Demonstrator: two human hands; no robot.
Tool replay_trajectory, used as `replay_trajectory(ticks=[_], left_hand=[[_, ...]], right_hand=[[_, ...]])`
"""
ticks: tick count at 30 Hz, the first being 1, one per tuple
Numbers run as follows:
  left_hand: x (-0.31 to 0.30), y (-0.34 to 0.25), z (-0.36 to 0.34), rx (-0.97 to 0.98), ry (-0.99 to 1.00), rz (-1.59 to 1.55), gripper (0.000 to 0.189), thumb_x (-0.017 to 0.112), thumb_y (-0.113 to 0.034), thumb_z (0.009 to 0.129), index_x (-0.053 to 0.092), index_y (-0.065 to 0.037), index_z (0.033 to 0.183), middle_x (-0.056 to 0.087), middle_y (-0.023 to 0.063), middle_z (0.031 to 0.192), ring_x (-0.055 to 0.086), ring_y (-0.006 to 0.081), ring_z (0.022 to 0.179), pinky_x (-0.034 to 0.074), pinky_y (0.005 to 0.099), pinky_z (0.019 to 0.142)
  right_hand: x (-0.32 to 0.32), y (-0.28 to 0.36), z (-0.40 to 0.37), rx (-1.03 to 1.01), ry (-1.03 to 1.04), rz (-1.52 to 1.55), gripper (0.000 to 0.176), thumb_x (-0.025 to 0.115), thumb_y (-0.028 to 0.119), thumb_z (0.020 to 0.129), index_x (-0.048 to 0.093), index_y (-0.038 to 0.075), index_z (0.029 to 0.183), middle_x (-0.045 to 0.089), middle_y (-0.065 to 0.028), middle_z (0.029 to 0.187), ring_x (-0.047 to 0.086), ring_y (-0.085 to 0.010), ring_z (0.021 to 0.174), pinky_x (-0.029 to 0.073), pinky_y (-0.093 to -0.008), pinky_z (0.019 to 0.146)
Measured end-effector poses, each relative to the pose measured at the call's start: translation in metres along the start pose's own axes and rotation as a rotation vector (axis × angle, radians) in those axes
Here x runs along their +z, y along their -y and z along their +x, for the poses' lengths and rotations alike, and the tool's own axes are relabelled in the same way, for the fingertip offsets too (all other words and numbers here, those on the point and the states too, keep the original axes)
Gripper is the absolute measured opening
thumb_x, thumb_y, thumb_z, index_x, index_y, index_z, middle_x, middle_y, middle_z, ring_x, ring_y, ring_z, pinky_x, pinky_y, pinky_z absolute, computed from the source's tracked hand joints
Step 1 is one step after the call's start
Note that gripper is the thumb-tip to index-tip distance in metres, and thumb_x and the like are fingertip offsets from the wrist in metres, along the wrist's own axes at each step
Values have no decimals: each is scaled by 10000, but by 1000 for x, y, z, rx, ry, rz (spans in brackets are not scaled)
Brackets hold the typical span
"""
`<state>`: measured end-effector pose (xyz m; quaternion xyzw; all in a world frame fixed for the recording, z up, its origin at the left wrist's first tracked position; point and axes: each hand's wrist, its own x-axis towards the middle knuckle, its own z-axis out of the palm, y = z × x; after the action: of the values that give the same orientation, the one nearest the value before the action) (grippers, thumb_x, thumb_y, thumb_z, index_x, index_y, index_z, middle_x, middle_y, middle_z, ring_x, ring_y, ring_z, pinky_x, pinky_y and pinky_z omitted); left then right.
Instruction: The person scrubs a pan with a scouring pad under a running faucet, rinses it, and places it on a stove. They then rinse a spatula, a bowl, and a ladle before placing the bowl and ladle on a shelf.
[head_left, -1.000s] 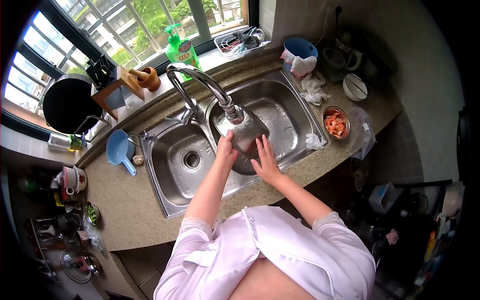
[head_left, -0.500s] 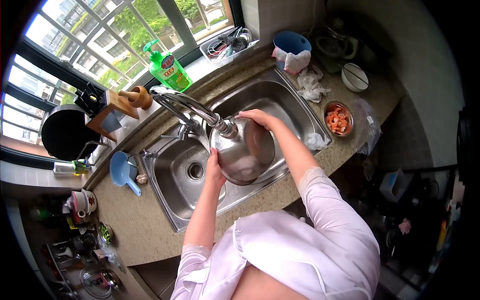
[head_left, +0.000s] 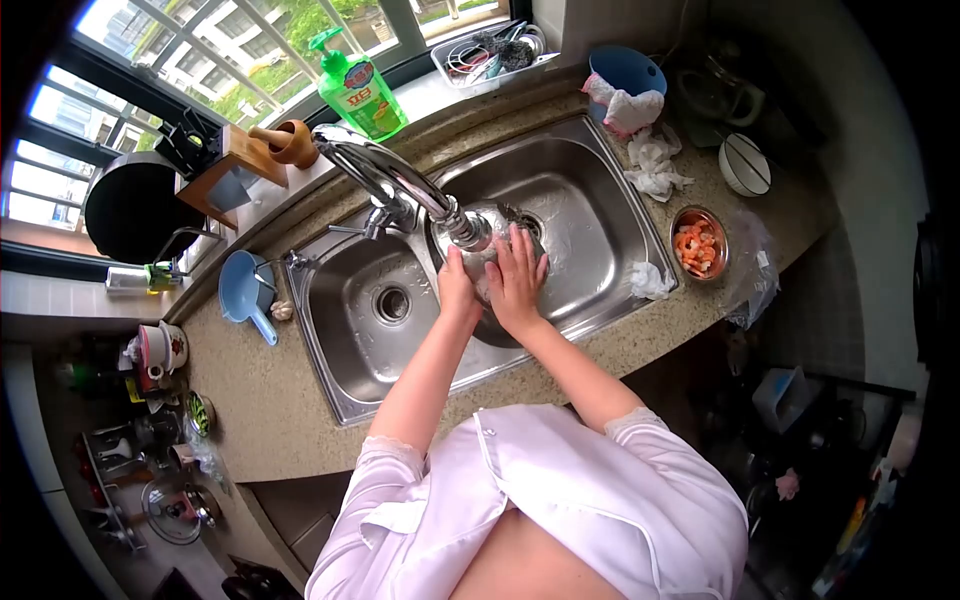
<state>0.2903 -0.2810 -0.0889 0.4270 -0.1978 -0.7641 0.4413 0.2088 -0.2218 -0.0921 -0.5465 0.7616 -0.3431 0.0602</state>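
A round metal pan (head_left: 483, 262) is held tilted under the faucet (head_left: 468, 228), over the right-hand basin (head_left: 590, 220). My left hand (head_left: 458, 288) grips its left side, thumb pointing up and the other fingers hidden. My right hand (head_left: 517, 282) lies on the pan's surface with its fingers spread. Both hands are close together, and they cover much of the pan. Water wets the metal around the right fingers.
Left of the double sink sits a blue ladle (head_left: 243, 287). On the right are a bowl of shrimp (head_left: 699, 244), a white bowl (head_left: 744, 165), crumpled tissue (head_left: 655, 165) and a blue bucket (head_left: 640, 68). Behind stands a green soap bottle (head_left: 362, 97).
The pan has moved lower and shows less of its surface. My right hand has shifted from its far edge onto its surface, fingers spread. The camera view has shifted too.
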Motion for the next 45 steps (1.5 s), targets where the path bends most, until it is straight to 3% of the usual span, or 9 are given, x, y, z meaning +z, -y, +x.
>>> replay_trajectory(ticks=[5, 9, 14, 16, 18, 25, 33, 37, 45], left_hand=[[5, 3, -16, -41, -45, 66, 357, 406, -357, 958, 568, -46, 1025, 608, 45, 968, 574, 144, 861, 447, 278, 797], [-2, -5, -14, 4, -14, 65, 356, 420, -355, 954, 560, -36, 1028, 609, 70, 958, 584, 171, 843, 467, 319, 774], [-23, -16, -17, -117, -28, -87, 400, 457, -364, 933, 514, -19, 1129, 581, 130, 1098, 569, 274, 986, 445, 425, 899], [-20, -25, -17, -58, -17, -56, 419, 455, -371, 933, 503, -16, 1150, 573, 133, 1126, 553, 283, 1030, 422, 445, 933], [-25, -22, -5, -40, 8, -53, 423, 448, -373, 936, 500, -17, 1158, 570, 132, 1131, 547, 282, 1041, 417, 448, 939], [5, -11, 28, -139, 138, -210, 321, 472, -286, 929, 517, -38, 1127, 558, 130, 1139, 539, 269, 1048, 411, 446, 949], [36, -9, 9, -510, 507, -332, 377, 466, -286, 928, 403, -49, 1215, 531, 168, 1189, 452, 292, 1181, 354, 435, 999], [15, -27, -9, -277, 377, 246, 395, 505, -282, 910, 422, -147, 1273, 530, 79, 1216, 472, 205, 1124, 406, 350, 845], [-26, -56, -32, 15, 114, 363, 366, 508, -173, 893, 464, -112, 1251, 530, 60, 1189, 518, 207, 1036, 447, 358, 871]], right_hand=[[-8, 9, 54, -308, 200, -81, 339, 482, 352, 863, 698, 91, 840, 540, -216, 1162, 450, -313, 1164, 266, -471, 1025], [-13, 9, 66, -339, 177, 55, 305, 511, 311, 848, 679, 71, 931, 539, -222, 1157, 466, -320, 1144, 340, -441, 986], [7, -97, 82, 194, 462, 676, 558, 344, 472, 932, 395, 89, 1335, 434, -141, 1340, 378, -280, 1258, 302, -336, 1033], [-2, -123, 51, 803, 733, 703, 635, 379, 520, 903, 356, 75, 1355, 421, -162, 1346, 397, -319, 1235, 316, -364, 1022], [-27, -126, 26, 787, 952, 511, 685, 398, 541, 884, 320, 71, 1376, 405, -200, 1348, 411, -339, 1218, 332, -388, 1008], [-55, -62, -24, -82, 397, 251, 1203, 794, 220, 617, -90, 157, 1431, 206, -302, 1400, 333, -429, 1254, 388, -397, 973], [-31, -96, -14, 103, 108, 280, 938, 504, 3, 734, -75, 238, 1433, 299, -369, 1316, 470, -581, 970, 432, -492, 861], [-44, -121, -15, 983, 493, 861, 669, 434, -42, 725, 243, 112, 1348, 495, -205, 1177, 566, -379, 1009, 519, -470, 738], [4, -92, -2, 1068, 335, 1316, 288, 493, -21, 729, 468, -110, 1002, 548, -201, 967, 596, -334, 866, 555, -469, 749]])
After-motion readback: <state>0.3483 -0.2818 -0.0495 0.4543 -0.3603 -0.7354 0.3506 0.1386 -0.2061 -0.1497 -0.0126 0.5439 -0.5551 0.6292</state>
